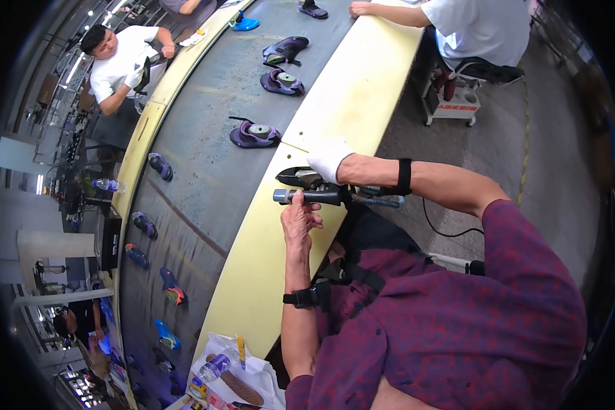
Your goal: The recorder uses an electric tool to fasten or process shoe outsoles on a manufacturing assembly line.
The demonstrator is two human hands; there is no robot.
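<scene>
My left hand (298,220) is bare, its fingers closed round a black tube-shaped thing with a grey end (307,197) at the near edge of the yellow ledge. Some of its fingers curl loosely underneath. My right hand (330,160), in a white glove, rests just above it, against a dark shoe (298,178) that lies on its side on the ledge. The glove is overexposed, so its fingers do not show clearly. Below the right wrist, a ribbed blue-grey hose-like piece (381,201) sticks out toward my lap.
The yellow ledge (253,273) runs along a dark conveyor belt (198,143) carrying purple-black shoes (255,134) and several others. A white bag (260,372) with a plastic bottle (214,367) lies at the ledge's near end. Co-workers (126,65) work across the belt and beyond on the right.
</scene>
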